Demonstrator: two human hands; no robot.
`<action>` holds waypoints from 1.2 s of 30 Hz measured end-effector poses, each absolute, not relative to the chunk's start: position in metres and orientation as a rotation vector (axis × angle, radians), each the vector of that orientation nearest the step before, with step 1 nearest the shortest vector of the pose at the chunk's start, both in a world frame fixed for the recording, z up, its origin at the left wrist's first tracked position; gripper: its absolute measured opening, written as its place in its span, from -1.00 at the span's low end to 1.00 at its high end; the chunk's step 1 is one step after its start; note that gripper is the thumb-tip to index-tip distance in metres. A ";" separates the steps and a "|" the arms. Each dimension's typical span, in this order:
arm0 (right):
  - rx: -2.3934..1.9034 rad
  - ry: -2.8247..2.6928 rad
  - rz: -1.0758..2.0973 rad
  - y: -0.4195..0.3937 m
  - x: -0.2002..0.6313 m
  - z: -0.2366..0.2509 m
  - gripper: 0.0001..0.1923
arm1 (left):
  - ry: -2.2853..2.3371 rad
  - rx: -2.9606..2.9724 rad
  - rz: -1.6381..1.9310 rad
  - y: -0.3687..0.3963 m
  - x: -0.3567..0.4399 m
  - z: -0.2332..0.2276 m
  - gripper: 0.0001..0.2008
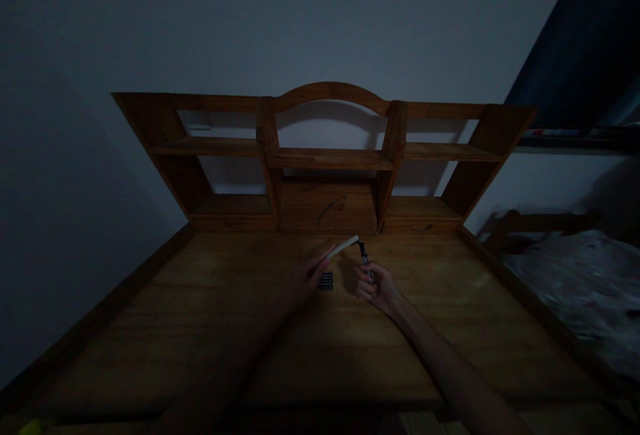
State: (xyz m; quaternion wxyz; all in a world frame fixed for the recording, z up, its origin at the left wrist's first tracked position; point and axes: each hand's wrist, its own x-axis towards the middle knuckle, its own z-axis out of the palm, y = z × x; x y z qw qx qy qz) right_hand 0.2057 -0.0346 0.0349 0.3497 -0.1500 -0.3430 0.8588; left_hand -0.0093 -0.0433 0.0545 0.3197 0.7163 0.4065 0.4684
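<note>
Two hands meet over the wooden desk (200, 328): my left hand (306, 276) pinches a pale slim stick (343, 247), its tip just beside the dark-headed tool (363, 256) gripped in my right hand (379, 287). Below my left fingers lies a small dark block (325, 281).

A small dark pack (325, 281) lies on the wooden desk (200, 328).

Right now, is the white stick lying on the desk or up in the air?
In the air. The left hand holds the white stick tilted above the desk, not touching it.
</note>
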 end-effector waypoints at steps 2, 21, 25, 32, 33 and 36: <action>-0.394 -0.894 2.226 -0.035 0.205 0.036 -0.67 | 1.052 1.916 1.199 -0.043 -0.010 0.054 -0.59; -0.320 -0.842 2.244 -0.037 0.204 0.040 -0.68 | 1.125 1.911 1.262 -0.041 -0.013 0.053 -0.58; -0.284 -0.830 2.247 -0.036 0.204 0.038 -0.69 | 1.125 1.886 1.311 -0.039 -0.013 0.049 -0.58; -0.287 -0.845 2.256 -0.036 0.205 0.038 -0.68 | 1.075 1.961 1.251 -0.042 -0.013 0.050 -0.58; -0.291 -0.851 2.258 -0.036 0.205 0.039 -0.68 | 1.094 1.955 1.273 -0.043 -0.013 0.051 -0.58; -0.294 -0.862 2.254 -0.037 0.205 0.041 -0.68 | 1.163 1.914 1.362 -0.044 -0.015 0.054 -0.56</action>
